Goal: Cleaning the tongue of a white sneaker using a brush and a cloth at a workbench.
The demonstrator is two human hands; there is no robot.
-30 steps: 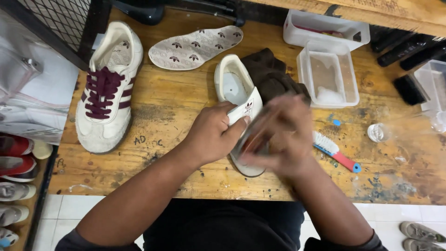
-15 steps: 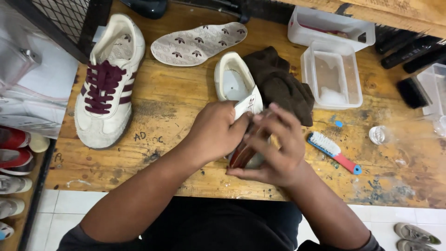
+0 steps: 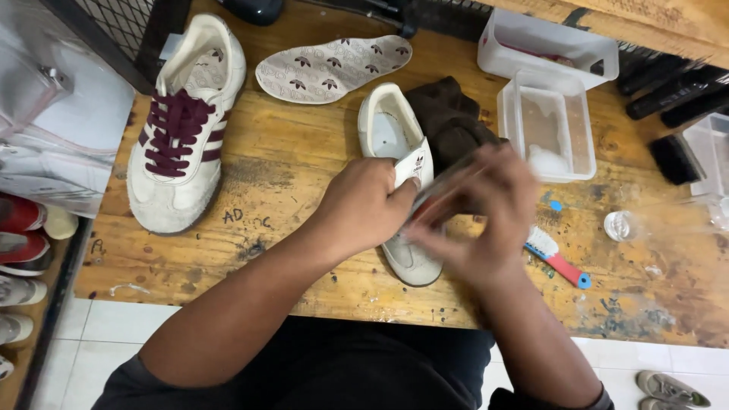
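Observation:
A white sneaker without laces [image 3: 389, 129] lies toe towards me at the middle of the wooden bench [image 3: 288, 175]. My left hand [image 3: 363, 206] grips its side and pins the white tongue [image 3: 414, 165] with the thumb. My right hand [image 3: 480, 214] hovers over the forefoot, blurred by motion, with its fingers curled. A dark red streak shows between the two hands; I cannot tell what it is.
A matching sneaker with maroon laces [image 3: 179, 140] lies at the left, with a patterned insole [image 3: 331, 68] behind. A brown cloth [image 3: 449, 120], two clear tubs [image 3: 548, 129], a red-handled toothbrush [image 3: 559, 263] and black brushes [image 3: 674, 156] are at the right. More shoes [image 3: 20, 228] sit on the floor at the left.
My right hand has lifted up and to the right from the shoe's toe in a fast motion. My left hand has kept its grip on the sneaker.

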